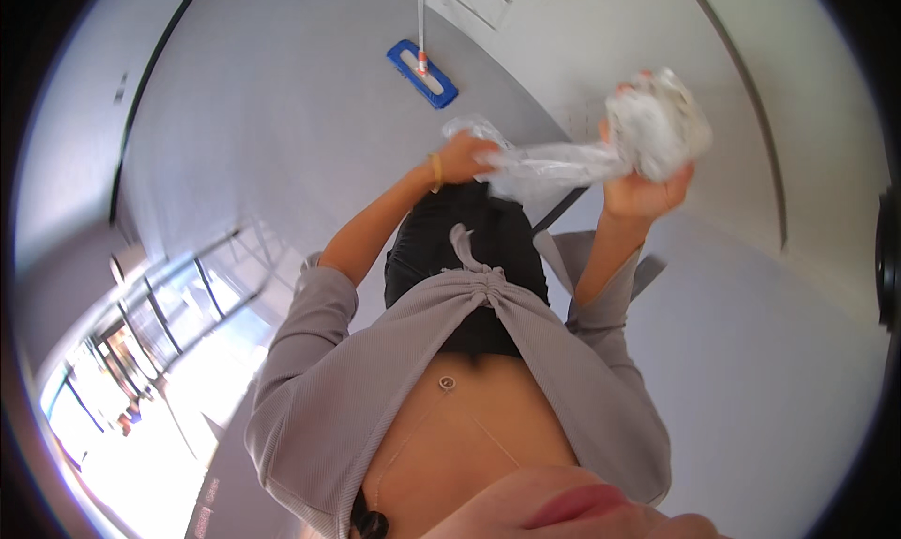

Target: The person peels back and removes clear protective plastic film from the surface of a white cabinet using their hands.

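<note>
My right hand (647, 195) grips a bunched roll of clear plastic film or bags (649, 132), raised at the right; the roll is blurred. From the roll a loose plastic strip (563, 162) stretches left across to my left hand (468, 157). The left fingers are closed on the strip's end, and some crumpled plastic (475, 125) pokes out beyond them. Both hands are in front of my waist, over the black garment (464, 250). The fold hides whether the plastic is bags or plain sheet.
A flat mop with a blue pad (424, 74) rests on the grey floor (281, 103) ahead, its handle (421, 11) reaching up towards the pale wall (563, 39). Bright glazed windows (165, 314) stand to the left.
</note>
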A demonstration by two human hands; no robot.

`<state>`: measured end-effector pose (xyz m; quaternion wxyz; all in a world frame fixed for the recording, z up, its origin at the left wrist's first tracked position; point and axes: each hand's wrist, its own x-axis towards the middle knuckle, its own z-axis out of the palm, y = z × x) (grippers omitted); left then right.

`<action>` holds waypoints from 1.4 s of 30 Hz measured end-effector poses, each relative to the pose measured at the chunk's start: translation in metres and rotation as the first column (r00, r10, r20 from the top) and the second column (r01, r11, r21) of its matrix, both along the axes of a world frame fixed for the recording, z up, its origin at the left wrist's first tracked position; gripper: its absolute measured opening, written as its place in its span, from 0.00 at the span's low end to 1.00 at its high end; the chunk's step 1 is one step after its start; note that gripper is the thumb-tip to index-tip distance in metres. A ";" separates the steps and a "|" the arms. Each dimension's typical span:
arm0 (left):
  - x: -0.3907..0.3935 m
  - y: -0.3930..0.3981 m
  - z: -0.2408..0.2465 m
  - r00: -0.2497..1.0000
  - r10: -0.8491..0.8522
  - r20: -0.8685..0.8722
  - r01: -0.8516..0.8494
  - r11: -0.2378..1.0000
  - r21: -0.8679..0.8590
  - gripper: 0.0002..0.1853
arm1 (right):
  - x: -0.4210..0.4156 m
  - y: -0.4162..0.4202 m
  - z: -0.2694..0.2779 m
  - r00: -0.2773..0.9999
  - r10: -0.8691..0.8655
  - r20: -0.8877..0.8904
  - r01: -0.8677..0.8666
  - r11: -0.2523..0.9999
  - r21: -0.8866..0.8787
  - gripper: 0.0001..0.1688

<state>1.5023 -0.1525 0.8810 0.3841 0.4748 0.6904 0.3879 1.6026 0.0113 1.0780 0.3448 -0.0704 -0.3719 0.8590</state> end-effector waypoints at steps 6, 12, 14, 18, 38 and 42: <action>-0.053 -0.045 0.069 0.470 0.295 0.832 -0.643 0.760 0.094 0.10 | 0.057 -0.043 -0.102 0.511 -0.461 0.726 -0.534 0.492 0.688 0.19; -0.009 -0.012 0.057 0.792 0.151 0.592 -0.224 0.973 0.051 0.06 | 0.060 -0.079 -0.063 0.930 -0.238 0.279 0.262 0.963 -0.054 0.28; 0.037 -0.009 0.068 0.704 -0.005 0.710 -0.116 0.986 0.121 0.09 | 0.070 -0.067 -0.053 0.676 -0.658 0.333 0.454 0.727 0.515 0.24; 0.052 -0.025 0.118 0.367 -0.246 0.897 0.183 0.965 0.190 0.17 | 0.072 -0.052 -0.011 0.336 -0.935 0.115 0.679 0.325 0.659 0.27; 0.010 -0.035 0.207 0.659 -0.275 0.700 -0.298 0.759 0.579 0.43 | -0.017 -0.108 0.019 0.705 -0.698 -0.127 0.464 0.318 0.827 0.33; -0.033 -0.060 0.222 0.224 -0.224 0.949 -0.567 0.761 0.313 0.32 | -0.053 -0.155 0.027 0.853 -0.481 -0.202 0.206 -0.045 0.977 0.36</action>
